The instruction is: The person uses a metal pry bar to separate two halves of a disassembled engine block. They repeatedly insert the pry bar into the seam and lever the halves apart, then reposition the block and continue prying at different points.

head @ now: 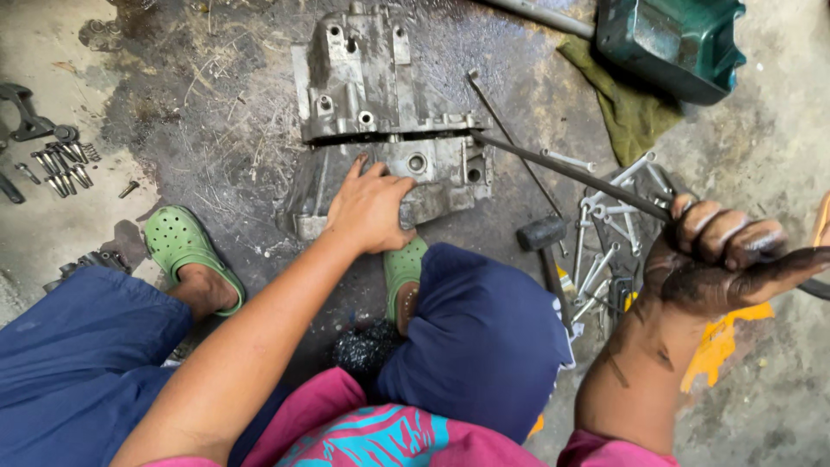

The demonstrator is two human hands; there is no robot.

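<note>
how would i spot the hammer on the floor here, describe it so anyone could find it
Start at the big grey cast-metal housing on the oily concrete floor, where the left hand rests. Look right, past its lower corner, to the pile of silver spanners. The small hammer with a dark blocky head lies just left of them, the only stubby black piece among slim shiny tools.

Hands brace housing (393, 130), grip pry bar (571, 173).

We see bare floor (216, 95) left of the metal housing (380, 104); wrenches (605, 225), a hammer (543, 235) and a green rag (627, 108) crowd its right.
</note>
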